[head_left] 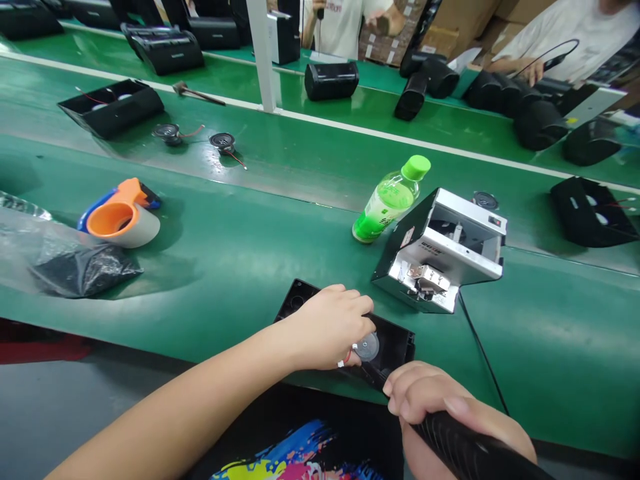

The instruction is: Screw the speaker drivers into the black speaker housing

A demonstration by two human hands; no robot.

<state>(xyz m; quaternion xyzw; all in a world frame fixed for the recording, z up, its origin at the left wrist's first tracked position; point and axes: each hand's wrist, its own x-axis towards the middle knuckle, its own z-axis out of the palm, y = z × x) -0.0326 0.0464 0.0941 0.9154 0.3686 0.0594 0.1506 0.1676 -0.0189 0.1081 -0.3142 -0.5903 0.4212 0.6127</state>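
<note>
A black plastic speaker housing (395, 337) lies at the near edge of the green bench with its inside facing up. A round speaker driver (369, 348) sits inside it, its red wire and white plug close by. My left hand (333, 327) reaches over the housing with its fingers curled around it next to the driver, hiding the middle part. In my right hand (445, 407) is a black electric screwdriver (465, 443), gripped at the handle. Its narrow front end points into the housing beside the driver; the tip itself is hard to make out.
Behind the housing stand a silver screw feeder (440, 250) with a cable and a green-capped bottle (390, 200). To the left are a tape dispenser (120, 213) and a plastic bag (85, 263). Loose drivers (223, 142) and an open housing (113, 107) lie farther back. Co-workers stand opposite.
</note>
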